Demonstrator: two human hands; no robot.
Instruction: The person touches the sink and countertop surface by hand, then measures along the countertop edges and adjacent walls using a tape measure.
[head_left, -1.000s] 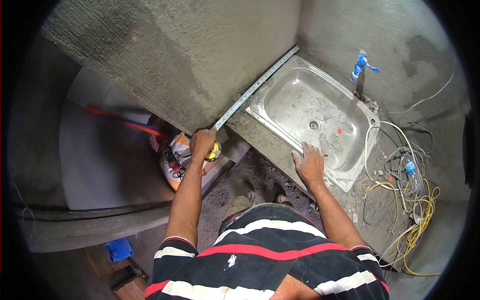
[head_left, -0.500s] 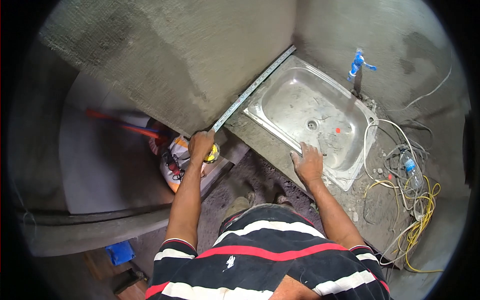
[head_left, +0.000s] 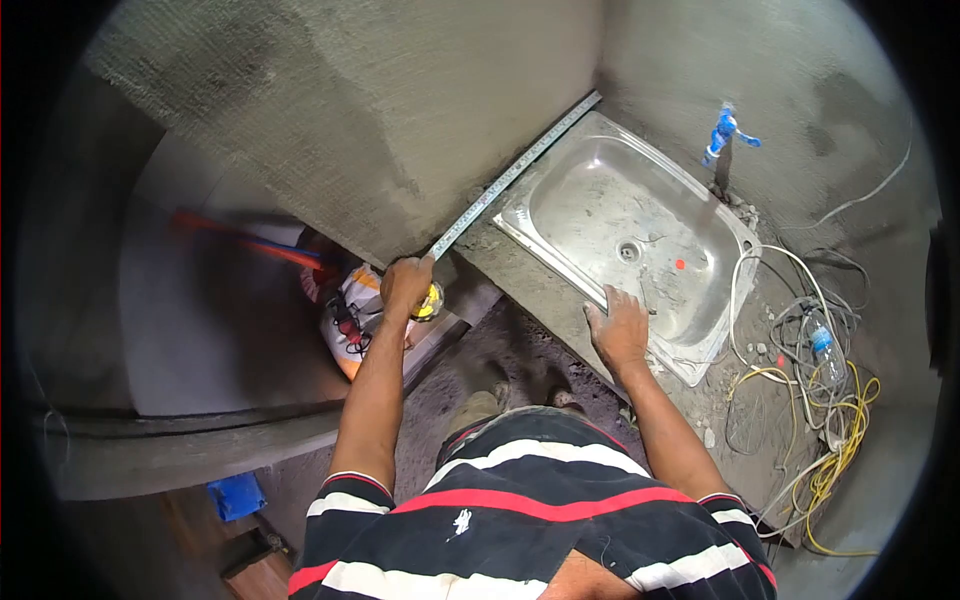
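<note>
My left hand [head_left: 407,285] is closed round a yellow tape measure [head_left: 430,302], whose case shows beside the fingers. Its extended blade [head_left: 515,172] runs along the foot of the wall to the corner, past the sink's left side. A dusty metal sink [head_left: 640,215] lies on the rough concrete counter [head_left: 540,300]. My right hand [head_left: 620,325] rests on the sink's near rim, fingers bent over a thin dark object like a pencil, mostly hidden under them.
A blue tap [head_left: 722,135] sticks out of the wall behind the sink. Right of the sink lie tangled cables [head_left: 848,430] and a plastic bottle [head_left: 823,345]. A white sack [head_left: 350,320] and red-handled tool [head_left: 245,240] are at the left.
The view shifts slightly. Both hands, the tape measure and the sink keep the same places relative to each other.
</note>
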